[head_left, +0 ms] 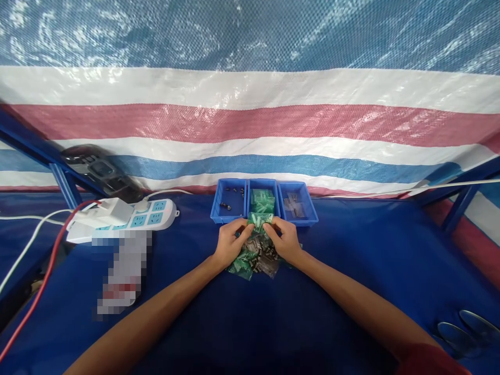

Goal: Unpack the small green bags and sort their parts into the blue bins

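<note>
Between my two hands is a small green plastic bag (258,220) with pale pieces inside, in front of the middle bin. My left hand (232,240) pinches its left edge between thumb and fingers. On the other edge, my right hand (286,238) is closed in the same way. Below the hands lies a pile of small dark metal parts (261,252), mixed with clear and green bags (242,265). More green bags (262,199) fill the middle blue bin (262,183).
The left blue bin (214,205) holds a few dark parts; the right blue bin (312,211) holds clear bags. A white power strip (166,213) with plugs and cables stands at left, near a black device (103,169). Glasses (464,330) lie at the right. A striped tarp (250,125) hangs behind.
</note>
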A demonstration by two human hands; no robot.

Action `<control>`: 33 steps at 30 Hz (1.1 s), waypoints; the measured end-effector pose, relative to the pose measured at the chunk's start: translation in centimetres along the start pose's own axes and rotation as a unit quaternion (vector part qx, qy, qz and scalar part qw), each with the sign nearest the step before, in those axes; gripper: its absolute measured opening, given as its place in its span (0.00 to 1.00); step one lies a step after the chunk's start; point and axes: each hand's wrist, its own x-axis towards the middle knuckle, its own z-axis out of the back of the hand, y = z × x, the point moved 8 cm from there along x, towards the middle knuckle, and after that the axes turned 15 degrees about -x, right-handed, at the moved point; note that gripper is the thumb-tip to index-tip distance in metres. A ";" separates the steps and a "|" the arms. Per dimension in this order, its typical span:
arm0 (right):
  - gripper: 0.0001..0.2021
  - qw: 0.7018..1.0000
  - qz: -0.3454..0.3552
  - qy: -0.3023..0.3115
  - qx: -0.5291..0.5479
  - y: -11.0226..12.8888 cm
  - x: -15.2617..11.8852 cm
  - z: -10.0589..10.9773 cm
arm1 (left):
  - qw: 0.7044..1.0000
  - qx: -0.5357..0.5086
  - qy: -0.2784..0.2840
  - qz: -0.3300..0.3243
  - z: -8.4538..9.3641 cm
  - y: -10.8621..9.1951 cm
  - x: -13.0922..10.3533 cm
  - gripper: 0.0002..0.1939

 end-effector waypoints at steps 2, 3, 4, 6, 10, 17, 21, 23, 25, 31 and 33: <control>0.18 1.000 -0.006 0.003 0.003 -0.1 0.0 0.0 | 1.000 -0.005 -0.006 0.004 0.1 0.1 0.0 0.14; 0.18 1.000 -0.007 0.002 0.004 -0.1 0.0 0.1 | 1.000 -0.010 -0.005 0.005 0.0 0.2 0.1 0.14; 0.18 1.000 -0.006 0.000 0.004 -0.2 0.0 0.1 | 1.000 -0.018 -0.002 0.006 -0.1 0.2 0.1 0.13; 0.17 1.000 0.000 -0.004 0.000 -0.1 -0.1 0.3 | 0.999 -0.034 0.010 0.004 -0.3 0.1 0.1 0.10; 0.16 1.000 0.021 -0.005 -0.014 0.1 -0.3 0.4 | 0.999 -0.035 0.027 -0.008 -0.7 0.1 0.1 0.11; 0.14 0.999 0.037 0.030 -0.018 0.6 -0.1 -0.3 | 0.999 -0.017 0.023 -0.022 -0.4 0.2 0.0 0.11; 0.15 0.999 0.037 0.024 -0.030 0.6 -0.1 -0.2 | 0.999 -0.025 0.031 -0.029 -0.5 -0.1 0.0 0.10; 0.15 0.998 0.038 0.023 -0.034 0.6 -0.3 -0.2 | 0.999 -0.032 0.032 -0.026 -0.6 -0.3 0.0 0.10; 0.15 0.998 0.043 0.032 -0.039 0.7 -0.3 -0.3 | 0.999 -0.039 0.031 -0.020 -0.7 -0.3 0.0 0.10; 0.15 0.997 0.065 0.025 -0.034 1.2 -0.4 -0.2 | 0.998 -0.005 0.026 -0.049 -0.6 -0.9 0.0 0.10; 0.15 0.997 0.068 0.015 -0.028 1.3 -0.3 0.0 | 0.997 0.012 0.020 -0.068 -0.5 -1.3 0.0 0.11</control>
